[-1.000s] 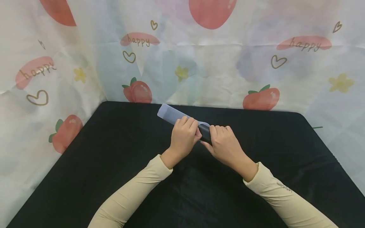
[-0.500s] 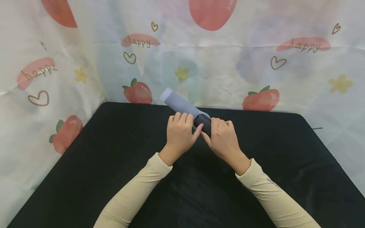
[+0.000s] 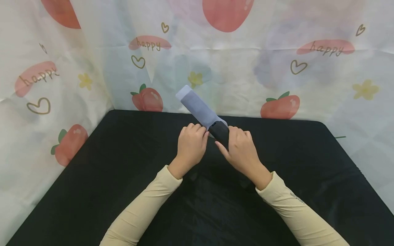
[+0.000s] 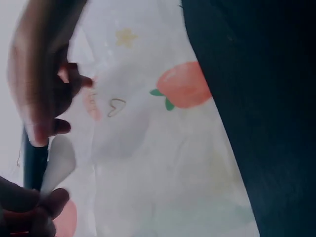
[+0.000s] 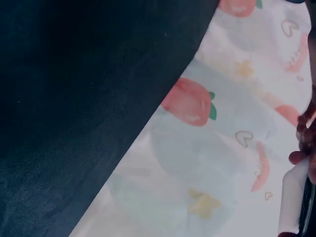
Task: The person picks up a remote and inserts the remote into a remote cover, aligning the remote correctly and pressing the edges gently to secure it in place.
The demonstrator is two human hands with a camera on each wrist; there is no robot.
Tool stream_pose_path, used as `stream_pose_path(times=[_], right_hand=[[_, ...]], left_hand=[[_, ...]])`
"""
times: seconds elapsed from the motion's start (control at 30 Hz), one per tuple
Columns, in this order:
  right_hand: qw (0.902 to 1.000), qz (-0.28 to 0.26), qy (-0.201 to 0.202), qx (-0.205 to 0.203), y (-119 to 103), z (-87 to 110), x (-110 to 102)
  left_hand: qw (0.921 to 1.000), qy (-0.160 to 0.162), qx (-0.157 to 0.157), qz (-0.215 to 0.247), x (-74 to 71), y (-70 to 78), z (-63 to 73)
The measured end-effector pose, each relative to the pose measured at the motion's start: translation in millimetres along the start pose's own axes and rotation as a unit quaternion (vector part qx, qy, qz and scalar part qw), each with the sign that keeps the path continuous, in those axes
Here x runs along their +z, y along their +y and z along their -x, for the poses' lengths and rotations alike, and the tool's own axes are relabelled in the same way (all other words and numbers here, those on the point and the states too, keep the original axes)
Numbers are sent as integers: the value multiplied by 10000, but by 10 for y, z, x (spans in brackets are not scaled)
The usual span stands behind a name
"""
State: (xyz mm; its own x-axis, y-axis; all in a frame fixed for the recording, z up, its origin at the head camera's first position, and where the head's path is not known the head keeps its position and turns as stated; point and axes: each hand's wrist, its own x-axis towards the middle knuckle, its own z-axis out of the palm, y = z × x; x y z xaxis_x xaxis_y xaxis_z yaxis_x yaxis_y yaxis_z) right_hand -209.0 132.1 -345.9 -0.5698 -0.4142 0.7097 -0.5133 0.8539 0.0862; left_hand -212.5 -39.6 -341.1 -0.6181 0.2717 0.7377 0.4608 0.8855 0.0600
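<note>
In the head view a flat bluish-white translucent strip (image 3: 200, 107) slants up to the left, darker inside with a paler tip. Its lower end meets a black handle-like part (image 3: 220, 131). My right hand (image 3: 244, 148) grips that black part, fingers over the top and thumb below. On the other side, my left hand (image 3: 191, 141) curls its fingers at the strip's lower edge. From the left wrist a pale rounded piece (image 4: 60, 160) shows between both hands, left fingertips (image 4: 57, 201) on it. The right wrist view has this pale piece (image 5: 294, 197) at its edge.
Under the hands spreads a black-covered table (image 3: 123, 188). Behind and to the left hangs a printed cloth (image 3: 234, 75) with fruit, hearts and lettering, close past the table's far edge.
The strip's far end has swung upward, now standing against the cloth. My left hand has shifted left and down along its edge, exposing more of the strip and black part.
</note>
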Motion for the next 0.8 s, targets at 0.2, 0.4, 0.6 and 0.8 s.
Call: stream_pose_path(times=[0.2, 0.4, 0.6, 0.8], right_hand=[[9994, 246, -167, 151, -78, -1, -57], [9982, 333, -305, 406, -138, 7, -86], [9964, 199, -581, 591, -169, -23, -101], [9952, -55, -767, 603, -162, -44, -99]], left_hand=[[9962, 540, 524, -434, 59, 48, 29], [9933, 495, 1043, 66, 53, 46, 37], [9888, 258, 1374, 516, 27, 23, 57], [9876, 148, 1440, 613, 12, -24, 90]])
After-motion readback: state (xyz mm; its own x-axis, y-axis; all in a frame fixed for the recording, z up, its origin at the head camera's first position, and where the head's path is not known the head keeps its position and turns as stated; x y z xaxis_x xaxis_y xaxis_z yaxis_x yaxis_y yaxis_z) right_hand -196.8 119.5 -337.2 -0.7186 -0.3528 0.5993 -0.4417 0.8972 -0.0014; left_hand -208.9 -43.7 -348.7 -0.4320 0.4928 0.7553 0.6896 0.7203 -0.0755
